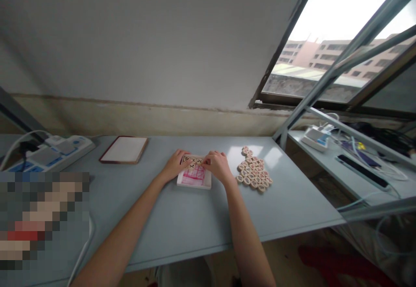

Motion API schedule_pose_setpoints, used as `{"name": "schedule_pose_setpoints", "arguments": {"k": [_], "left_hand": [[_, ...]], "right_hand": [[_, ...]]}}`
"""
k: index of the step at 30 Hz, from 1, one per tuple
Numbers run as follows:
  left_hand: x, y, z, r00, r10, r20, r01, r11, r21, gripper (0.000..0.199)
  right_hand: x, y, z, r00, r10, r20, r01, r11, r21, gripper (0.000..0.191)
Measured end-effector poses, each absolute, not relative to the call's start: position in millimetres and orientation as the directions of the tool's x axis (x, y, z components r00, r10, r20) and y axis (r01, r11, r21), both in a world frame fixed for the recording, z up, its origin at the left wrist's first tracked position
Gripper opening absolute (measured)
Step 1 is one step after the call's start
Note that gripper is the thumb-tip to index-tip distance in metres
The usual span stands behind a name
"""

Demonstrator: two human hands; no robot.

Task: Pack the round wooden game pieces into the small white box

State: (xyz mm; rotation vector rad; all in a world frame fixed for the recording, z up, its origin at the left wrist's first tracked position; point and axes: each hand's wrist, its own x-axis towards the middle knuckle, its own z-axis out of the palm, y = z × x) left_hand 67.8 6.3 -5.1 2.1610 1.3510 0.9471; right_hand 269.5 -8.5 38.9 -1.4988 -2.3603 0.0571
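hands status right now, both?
Left hand: at the left side of the box, thumb by the pieces; grip can't be told.
Right hand: curled at the box's far right corner; whether it holds a piece can't be told.

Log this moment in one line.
left hand: at box, left side | right hand: at box, right side | boxed pieces: toward far end | loose pieces: right of box

The left forearm point(130, 222) and right forearm point(245, 222) are bare, smooth and slim, broader toward the near side and tapering to narrow, uncovered wrists point(160, 177) (more length shows on the left one). The left hand point(174, 164) and right hand point(220, 165) are bare too, with slender fingers point(208, 158); finer detail is too small to make out.
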Motion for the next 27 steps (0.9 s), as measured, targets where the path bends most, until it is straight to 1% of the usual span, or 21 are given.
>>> {"name": "schedule_pose_setpoints", "arguments": {"k": [4,8,11,12,14,17,19,20,22,25,27], "left_hand": [[67.6,7.4,-6.2,0.288,0.905,0.313,0.616,-0.425,0.663,0.026],[67.3,6.8,-6.7,0.263,0.917,0.300,0.615,-0.399,0.680,0.028],[65.9,7.8,-8.2,0.221,0.925,0.309,0.603,-0.379,0.702,0.029],[65.3,8.4,-8.7,0.211,0.927,0.311,0.600,-0.374,0.707,0.028],[64.4,9.4,-9.7,0.207,0.930,0.305,0.593,-0.367,0.717,0.027],[63.7,9.5,-10.0,0.204,0.936,0.287,0.588,-0.351,0.729,0.025],[63.5,8.6,-9.1,0.174,0.939,0.298,0.591,-0.342,0.731,0.022],[63.2,8.2,-8.5,0.150,0.938,0.311,0.595,-0.337,0.730,0.022],[62.2,7.7,-6.8,0.107,0.933,0.343,0.611,-0.334,0.717,0.021],[59.6,8.3,-4.5,0.077,0.922,0.380,0.648,-0.336,0.683,0.020],[58.0,9.2,-3.3,0.067,0.928,0.367,0.668,-0.315,0.674,0.019]], "right_hand": [[264.4,-8.6,35.8,-0.380,0.885,0.267,0.881,0.435,-0.187,0.004],[268.6,-8.5,37.6,-0.356,0.892,0.280,0.873,0.424,-0.241,0.005],[278.8,-6.9,39.9,-0.260,0.902,0.344,0.891,0.362,-0.274,0.009],[283.7,-6.1,40.4,-0.200,0.906,0.374,0.909,0.314,-0.274,0.011],[295.1,-4.7,40.4,-0.029,0.896,0.443,0.952,0.161,-0.262,0.015],[313.0,-4.6,38.6,0.264,0.797,0.543,0.957,-0.147,-0.249,0.019],[322.7,-6.2,36.9,0.387,0.726,0.568,0.922,-0.299,-0.246,0.024],[326.8,-7.5,36.3,0.420,0.712,0.562,0.907,-0.345,-0.240,0.026],[334.3,-11.3,35.5,0.448,0.732,0.514,0.893,-0.395,-0.216,0.025],[345.9,-19.4,35.1,0.460,0.811,0.362,0.888,-0.420,-0.189,0.017],[352.9,-24.8,34.0,0.459,0.843,0.279,0.887,-0.418,-0.197,0.012]]}}
